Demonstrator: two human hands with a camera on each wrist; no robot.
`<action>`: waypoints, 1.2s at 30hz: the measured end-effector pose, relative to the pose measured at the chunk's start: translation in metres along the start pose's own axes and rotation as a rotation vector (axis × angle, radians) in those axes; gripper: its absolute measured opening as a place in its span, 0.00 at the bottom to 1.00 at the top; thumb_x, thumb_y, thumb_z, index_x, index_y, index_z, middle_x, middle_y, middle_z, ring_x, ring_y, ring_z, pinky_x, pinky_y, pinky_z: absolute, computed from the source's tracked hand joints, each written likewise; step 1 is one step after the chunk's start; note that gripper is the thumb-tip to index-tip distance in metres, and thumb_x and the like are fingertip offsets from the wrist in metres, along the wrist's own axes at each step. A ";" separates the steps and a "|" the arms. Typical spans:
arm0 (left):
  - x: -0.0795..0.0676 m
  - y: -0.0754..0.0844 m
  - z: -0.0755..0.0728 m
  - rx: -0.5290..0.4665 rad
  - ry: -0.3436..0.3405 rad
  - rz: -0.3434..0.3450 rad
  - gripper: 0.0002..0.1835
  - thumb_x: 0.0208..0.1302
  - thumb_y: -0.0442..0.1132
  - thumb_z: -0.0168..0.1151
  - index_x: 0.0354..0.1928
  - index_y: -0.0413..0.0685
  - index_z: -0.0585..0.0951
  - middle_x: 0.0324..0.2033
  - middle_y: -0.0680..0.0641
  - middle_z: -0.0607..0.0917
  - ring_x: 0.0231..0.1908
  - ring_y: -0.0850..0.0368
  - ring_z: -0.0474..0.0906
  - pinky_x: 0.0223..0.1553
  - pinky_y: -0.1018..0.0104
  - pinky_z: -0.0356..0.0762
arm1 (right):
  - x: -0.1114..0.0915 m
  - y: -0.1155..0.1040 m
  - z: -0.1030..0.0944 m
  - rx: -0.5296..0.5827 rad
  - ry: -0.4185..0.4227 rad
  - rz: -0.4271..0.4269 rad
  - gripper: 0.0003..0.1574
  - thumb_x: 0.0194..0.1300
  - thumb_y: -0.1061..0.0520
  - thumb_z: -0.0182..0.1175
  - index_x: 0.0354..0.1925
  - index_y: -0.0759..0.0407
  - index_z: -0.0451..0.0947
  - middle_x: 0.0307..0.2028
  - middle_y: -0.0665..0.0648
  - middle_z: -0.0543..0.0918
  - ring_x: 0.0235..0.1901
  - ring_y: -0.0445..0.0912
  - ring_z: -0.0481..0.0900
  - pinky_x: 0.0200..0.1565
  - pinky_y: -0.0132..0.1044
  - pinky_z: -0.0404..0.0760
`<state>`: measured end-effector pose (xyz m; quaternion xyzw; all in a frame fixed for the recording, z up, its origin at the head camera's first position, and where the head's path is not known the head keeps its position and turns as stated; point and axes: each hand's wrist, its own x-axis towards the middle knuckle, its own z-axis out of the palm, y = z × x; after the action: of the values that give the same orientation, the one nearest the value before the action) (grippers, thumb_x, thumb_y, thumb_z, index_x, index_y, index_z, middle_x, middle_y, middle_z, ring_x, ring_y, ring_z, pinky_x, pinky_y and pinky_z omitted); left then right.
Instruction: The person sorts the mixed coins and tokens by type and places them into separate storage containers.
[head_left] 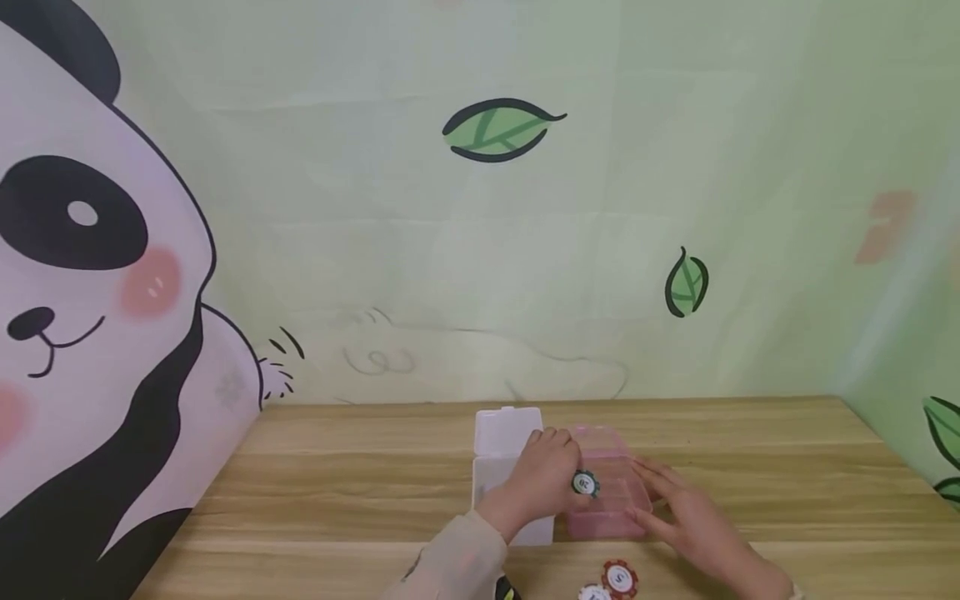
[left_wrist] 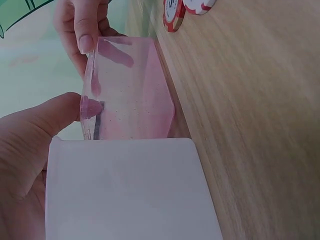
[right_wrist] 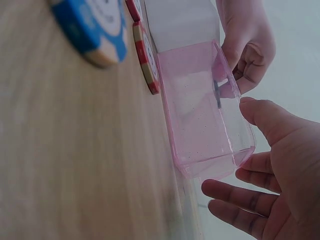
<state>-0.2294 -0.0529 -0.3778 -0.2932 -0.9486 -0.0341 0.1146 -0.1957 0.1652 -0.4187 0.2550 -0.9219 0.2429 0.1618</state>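
In the head view my left hand (head_left: 547, 473) pinches a green poker chip (head_left: 585, 484) marked 20 over the pink see-through plastic box (head_left: 600, 525). Through the pink wall, the chip's dark edge (right_wrist: 218, 94) shows inside the rim in the right wrist view. My right hand (head_left: 693, 521) holds the box at its right end, with the thumb (right_wrist: 262, 112) on the rim and the fingers round the side. Close against the pink box's left stands a white box (head_left: 536, 532) with its lid (head_left: 507, 432) up; my left forearm hides part of it.
A red poker chip (head_left: 620, 578) marked 5 and a white-and-red one (head_left: 595, 592) lie on the wooden table (head_left: 795, 500) in front of the pink box. A blue chip (right_wrist: 95, 27) lies nearer the right wrist camera. Behind the table hangs a green backdrop (head_left: 420, 267).
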 end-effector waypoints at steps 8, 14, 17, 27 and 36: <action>-0.002 0.000 -0.002 -0.004 -0.015 0.012 0.19 0.51 0.57 0.70 0.34 0.51 0.79 0.33 0.55 0.76 0.40 0.59 0.71 0.43 0.69 0.65 | 0.001 -0.001 -0.003 0.005 -0.018 0.011 0.37 0.62 0.46 0.64 0.62 0.65 0.70 0.61 0.65 0.75 0.41 0.43 0.83 0.48 0.47 0.82; -0.003 -0.001 -0.003 0.002 -0.005 0.015 0.20 0.51 0.58 0.70 0.35 0.52 0.79 0.34 0.56 0.76 0.41 0.59 0.71 0.44 0.69 0.65 | 0.002 -0.001 -0.004 0.011 -0.020 0.013 0.37 0.62 0.46 0.64 0.62 0.65 0.70 0.61 0.65 0.75 0.41 0.44 0.84 0.49 0.48 0.82; -0.005 -0.001 -0.005 -0.005 -0.001 0.026 0.19 0.53 0.58 0.69 0.36 0.53 0.80 0.34 0.56 0.77 0.41 0.60 0.71 0.45 0.69 0.65 | 0.002 -0.001 -0.004 0.014 -0.017 0.012 0.37 0.62 0.46 0.64 0.62 0.65 0.71 0.61 0.64 0.76 0.41 0.44 0.84 0.48 0.46 0.82; -0.023 0.004 -0.019 -0.049 0.019 0.066 0.17 0.55 0.55 0.68 0.41 0.56 0.79 0.38 0.57 0.77 0.43 0.62 0.70 0.48 0.69 0.67 | 0.001 -0.002 -0.003 0.017 -0.021 0.016 0.37 0.62 0.45 0.63 0.62 0.66 0.71 0.61 0.64 0.76 0.40 0.43 0.83 0.46 0.45 0.83; -0.037 0.011 -0.027 0.007 0.111 0.120 0.17 0.52 0.56 0.70 0.39 0.57 0.80 0.36 0.59 0.77 0.41 0.64 0.71 0.45 0.72 0.68 | 0.001 -0.004 -0.003 0.013 -0.011 0.001 0.37 0.62 0.46 0.64 0.61 0.67 0.71 0.60 0.64 0.76 0.39 0.41 0.83 0.46 0.45 0.83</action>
<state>-0.1879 -0.0673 -0.3602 -0.3469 -0.9215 -0.0402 0.1698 -0.1940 0.1636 -0.4146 0.2568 -0.9214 0.2475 0.1547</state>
